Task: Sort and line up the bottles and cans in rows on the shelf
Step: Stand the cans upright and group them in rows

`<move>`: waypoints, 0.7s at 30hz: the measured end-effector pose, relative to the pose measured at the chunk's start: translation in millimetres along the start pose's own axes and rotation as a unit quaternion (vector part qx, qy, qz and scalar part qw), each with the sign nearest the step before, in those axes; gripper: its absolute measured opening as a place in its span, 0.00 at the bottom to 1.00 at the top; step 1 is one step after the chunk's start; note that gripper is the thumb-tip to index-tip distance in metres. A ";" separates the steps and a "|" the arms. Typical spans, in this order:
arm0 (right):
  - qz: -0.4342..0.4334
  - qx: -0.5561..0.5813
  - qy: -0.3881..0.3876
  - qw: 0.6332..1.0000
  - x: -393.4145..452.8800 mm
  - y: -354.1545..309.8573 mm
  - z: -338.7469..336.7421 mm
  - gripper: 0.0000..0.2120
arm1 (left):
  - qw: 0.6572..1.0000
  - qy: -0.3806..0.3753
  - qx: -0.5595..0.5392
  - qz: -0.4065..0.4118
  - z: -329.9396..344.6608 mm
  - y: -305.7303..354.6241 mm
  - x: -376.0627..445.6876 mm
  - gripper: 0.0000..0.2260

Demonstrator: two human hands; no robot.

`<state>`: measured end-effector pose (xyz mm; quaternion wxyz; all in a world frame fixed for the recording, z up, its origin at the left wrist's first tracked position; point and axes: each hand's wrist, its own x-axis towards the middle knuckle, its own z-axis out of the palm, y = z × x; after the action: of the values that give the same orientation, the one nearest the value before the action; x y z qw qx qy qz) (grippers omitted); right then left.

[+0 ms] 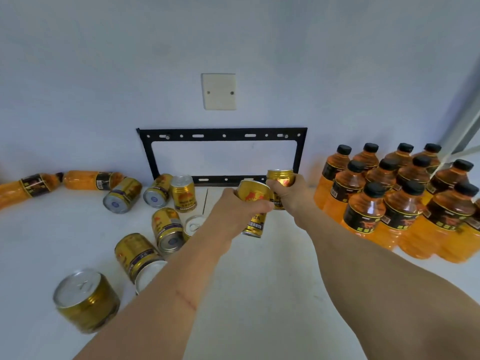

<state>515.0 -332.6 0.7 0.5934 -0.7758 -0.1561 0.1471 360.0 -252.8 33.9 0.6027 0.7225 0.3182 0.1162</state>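
Observation:
My left hand (235, 213) grips a gold can (253, 194) held upright above the white shelf (259, 281). Just behind it my right hand (288, 192) grips a second gold can (279, 176) near the back wall. Several orange bottles with black caps (394, 198) stand upright in rows at the right. Two orange bottles (85, 180) lie on their sides at the far left. Several gold cans are scattered left of my arms: some lie tipped over (122, 194), one stands upright (183, 193), and one sits near the front (87, 300).
A black metal bracket (223, 136) is fixed to the wall behind the shelf, with a white cover plate (219, 91) above it. A grey shelf post (465, 120) rises at the right edge. Bare shelf surface lies between my arms and in front of the bottles.

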 end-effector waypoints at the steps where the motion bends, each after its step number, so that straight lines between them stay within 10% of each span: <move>1: 0.003 -0.001 -0.002 1.000 5.1 5.7 -2.5 0.25 | 1.000 0.009 -0.003 -0.007 9.4 -4.2 5.5 0.31; 21: 0.003 0.017 -0.029 0.999 78.6 72.5 14.6 0.40 | 0.997 0.072 -0.009 -0.041 46.4 -45.4 99.2 0.29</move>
<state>585.2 -305.0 -76.4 0.6011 -0.7615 -0.1688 0.1740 447.4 -227.0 -41.9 0.5888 0.6933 0.3888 0.1461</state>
